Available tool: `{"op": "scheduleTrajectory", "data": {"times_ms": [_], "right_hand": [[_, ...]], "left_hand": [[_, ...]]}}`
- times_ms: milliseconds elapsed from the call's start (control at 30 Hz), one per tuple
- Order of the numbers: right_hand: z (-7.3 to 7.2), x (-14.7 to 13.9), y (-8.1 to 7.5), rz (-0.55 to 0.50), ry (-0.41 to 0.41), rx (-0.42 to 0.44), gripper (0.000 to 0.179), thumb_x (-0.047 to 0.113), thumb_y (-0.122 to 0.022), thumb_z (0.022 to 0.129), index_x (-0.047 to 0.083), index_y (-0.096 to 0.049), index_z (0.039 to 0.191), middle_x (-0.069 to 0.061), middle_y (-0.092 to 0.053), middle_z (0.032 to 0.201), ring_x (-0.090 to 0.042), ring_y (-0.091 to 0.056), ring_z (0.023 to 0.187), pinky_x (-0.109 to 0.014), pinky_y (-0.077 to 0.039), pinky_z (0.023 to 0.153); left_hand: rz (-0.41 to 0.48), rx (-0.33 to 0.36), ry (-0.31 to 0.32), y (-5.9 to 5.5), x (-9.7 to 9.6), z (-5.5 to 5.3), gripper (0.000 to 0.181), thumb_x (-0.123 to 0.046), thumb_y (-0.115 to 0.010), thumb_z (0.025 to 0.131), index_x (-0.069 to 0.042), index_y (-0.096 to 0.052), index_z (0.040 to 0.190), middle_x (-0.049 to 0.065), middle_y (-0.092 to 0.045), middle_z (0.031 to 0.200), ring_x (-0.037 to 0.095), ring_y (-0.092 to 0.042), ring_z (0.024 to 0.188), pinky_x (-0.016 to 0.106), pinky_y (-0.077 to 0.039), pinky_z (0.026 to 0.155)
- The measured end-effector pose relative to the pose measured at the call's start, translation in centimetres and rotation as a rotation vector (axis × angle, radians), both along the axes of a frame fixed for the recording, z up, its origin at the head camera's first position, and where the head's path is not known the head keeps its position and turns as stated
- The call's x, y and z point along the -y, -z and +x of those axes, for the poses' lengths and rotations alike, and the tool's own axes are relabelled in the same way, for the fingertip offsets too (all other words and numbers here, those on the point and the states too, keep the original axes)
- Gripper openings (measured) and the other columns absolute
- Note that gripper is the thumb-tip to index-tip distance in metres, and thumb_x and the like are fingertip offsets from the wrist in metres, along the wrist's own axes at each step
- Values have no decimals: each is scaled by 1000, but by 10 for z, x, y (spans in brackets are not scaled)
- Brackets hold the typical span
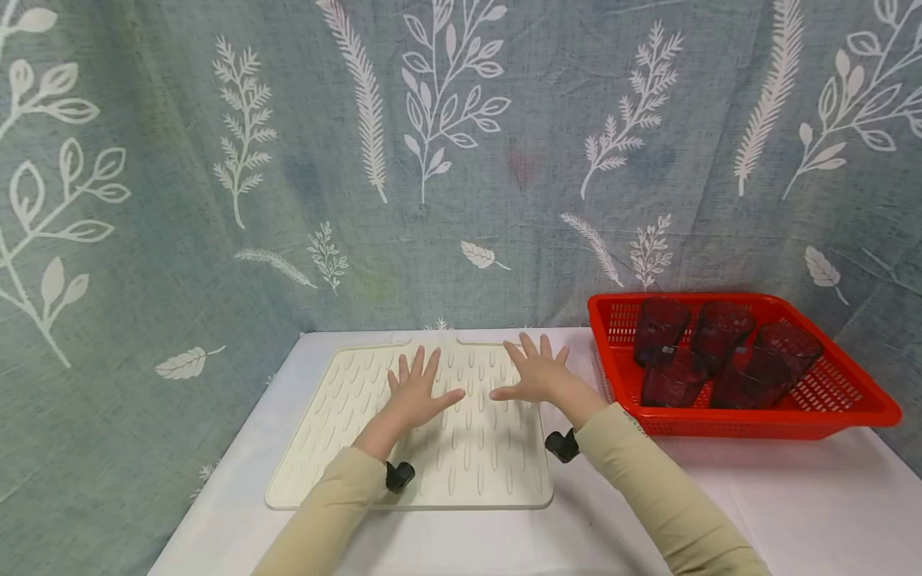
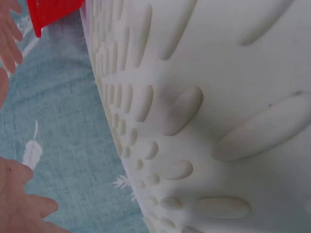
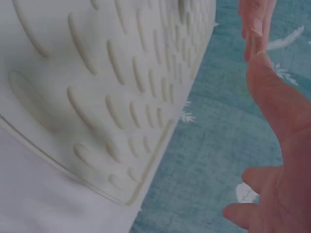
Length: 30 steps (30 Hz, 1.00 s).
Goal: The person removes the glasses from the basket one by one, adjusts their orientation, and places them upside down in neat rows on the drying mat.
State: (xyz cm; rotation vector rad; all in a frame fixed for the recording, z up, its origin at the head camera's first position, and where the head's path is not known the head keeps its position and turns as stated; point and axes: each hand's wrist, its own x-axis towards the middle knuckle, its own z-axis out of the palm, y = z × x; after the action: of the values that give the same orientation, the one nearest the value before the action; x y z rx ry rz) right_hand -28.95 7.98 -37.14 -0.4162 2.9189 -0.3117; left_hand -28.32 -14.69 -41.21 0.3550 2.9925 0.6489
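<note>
A leafy curtain (image 1: 533, 232) stands at twelve o'clock behind the white table (image 1: 490, 548). Before me lies the mat (image 1: 461, 460), flat, its long axis seemingly nine to three, its slots pointing towards twelve. My left hand (image 1: 414, 400) and right hand (image 1: 539, 376) hover above it, empty, fingers spread wide. At two sits the red basket (image 1: 749, 426).

A white table (image 1: 555, 548) carries a cream mat (image 1: 468, 456) and red basket (image 1: 756, 424).
</note>
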Motion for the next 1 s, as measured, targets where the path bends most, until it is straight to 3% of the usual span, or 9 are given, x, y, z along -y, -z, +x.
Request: {"op": "scheduleTrajectory", "data": {"times_ms": [400, 633, 1000], "right_hand": [[3, -16, -32, -6, -62, 44, 91, 60, -57, 79, 14, -18, 147, -18, -13, 151, -47, -13, 134, -70, -12, 100], [2, -28, -55, -38, -103, 57, 86, 57, -58, 81, 12, -25, 146, -17, -25, 148, -40, -27, 133, -57, -27, 104], [2, -51, -76, -39, -104, 56, 83, 55, -58, 81, 13, -27, 145, -17, -29, 147, -37, -29, 132, -55, -28, 104]], "left_hand": [[115, -4, 81, -2, -1, 18, 88, -58, -50, 85, -14, -8, 149, 18, -4, 152, 45, 6, 136, 65, -1, 105], [215, -41, 112, -4, 2, 33, 87, -51, -56, 85, -13, -11, 148, 17, -7, 153, 40, 3, 138, 61, -1, 107], [308, -78, 113, -6, 9, 47, 83, -50, -58, 84, -13, -19, 147, 13, -14, 152, 33, -12, 139, 60, -19, 106]]}}
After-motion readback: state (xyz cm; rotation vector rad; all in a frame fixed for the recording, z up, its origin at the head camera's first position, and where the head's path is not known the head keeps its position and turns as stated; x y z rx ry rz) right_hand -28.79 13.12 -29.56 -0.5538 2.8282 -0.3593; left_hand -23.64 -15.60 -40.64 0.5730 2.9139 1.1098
